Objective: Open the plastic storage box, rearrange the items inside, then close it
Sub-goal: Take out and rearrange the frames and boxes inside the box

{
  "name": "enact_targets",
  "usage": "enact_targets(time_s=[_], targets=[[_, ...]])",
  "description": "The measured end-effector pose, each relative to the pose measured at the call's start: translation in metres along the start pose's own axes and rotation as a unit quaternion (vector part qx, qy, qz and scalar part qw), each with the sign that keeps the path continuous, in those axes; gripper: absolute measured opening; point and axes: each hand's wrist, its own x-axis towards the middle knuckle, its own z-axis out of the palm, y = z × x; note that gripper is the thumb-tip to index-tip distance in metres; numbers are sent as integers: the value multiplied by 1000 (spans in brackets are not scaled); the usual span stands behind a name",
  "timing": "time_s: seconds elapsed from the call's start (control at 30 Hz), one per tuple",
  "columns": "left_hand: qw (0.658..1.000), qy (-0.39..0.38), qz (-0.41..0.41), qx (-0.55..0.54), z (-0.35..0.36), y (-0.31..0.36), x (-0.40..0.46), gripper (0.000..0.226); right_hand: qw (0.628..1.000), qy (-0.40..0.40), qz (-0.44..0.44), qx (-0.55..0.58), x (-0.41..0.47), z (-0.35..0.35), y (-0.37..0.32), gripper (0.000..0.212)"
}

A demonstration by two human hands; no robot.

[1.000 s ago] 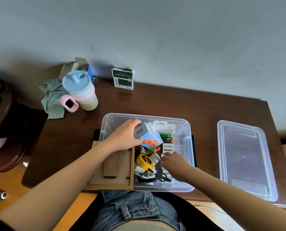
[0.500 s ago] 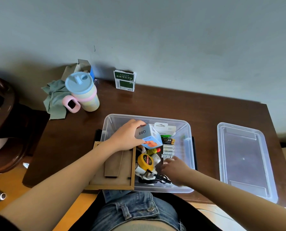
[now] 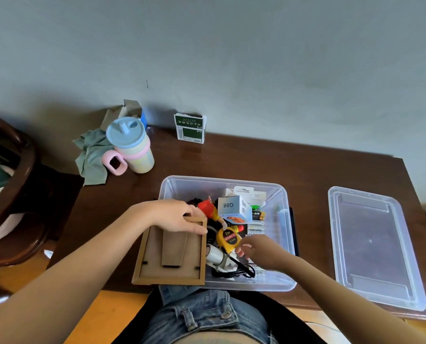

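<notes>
The clear plastic storage box [image 3: 222, 181] stands open on the brown table near its front edge. Its lid [image 3: 373, 247] lies flat to the right. A wooden picture frame [image 3: 172, 259] leans back-side up over the box's left part. My left hand [image 3: 172, 214] grips the frame's top edge. A pale blue Q88 carton [image 3: 233, 207] rests free inside the box, beside a red toy [image 3: 207, 207] and batteries [image 3: 258, 216]. My right hand [image 3: 261, 252] hovers inside the box with fingers apart, right next to the yellow tape measure [image 3: 228, 239] and a white charger [image 3: 217, 255].
A pastel cup with a blue lid [image 3: 132, 145] and a green cloth [image 3: 92, 157] sit at the table's back left. A green-and-white carton [image 3: 190, 129] stands against the wall. A dark wooden chair [image 3: 8, 182] is on the left.
My left hand set the Q88 carton down in the box and moved left onto the frame's top edge. My right hand shifted slightly toward the tape measure.
</notes>
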Motion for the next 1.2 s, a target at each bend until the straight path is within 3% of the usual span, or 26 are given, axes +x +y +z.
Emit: enact_targets(time_s=[0.2, 0.3, 0.4, 0.53, 0.63, 0.77, 0.83, 0.9, 1.07, 1.2], targets=[[993, 49, 61, -93, 10, -2, 5, 23, 985, 56, 14, 163, -5, 4, -18, 32], [986, 69, 60, -142, 11, -4, 12, 59, 932, -4, -5, 362, -11, -1, -35, 45], [978, 157, 12, -140, 7, 4, 23, 58, 876, -56, -45, 476, -17, -2, -49, 31], [967, 176, -3, -184, 3, 23, 31, 54, 864, 26, -38, 501, -16, -6, -46, 18], [964, 138, -38, -223, -6, 20, 23, 61, 868, 33, -17, 495, -22, -20, -23, 25], [996, 37, -82, -15, -16, 6, 2, 49, 860, 37, 32, 508, -35, -35, 6, 22], [994, -69, -75, 29, -14, 7, -3, 50, 868, 31, 40, 493, -37, -39, 15, 21], [986, -129, -58, 84, -12, 12, -5, 58, 868, 17, 37, 496, -37, -39, 15, 19], [986, -136, -43, 88, -8, 12, 4, 65, 874, -4, 41, 484, -36, -43, 8, 19], [979, -159, -56, 112, -3, 13, 9, 84, 887, -27, 67, 456, -39, -53, 14, 20]])
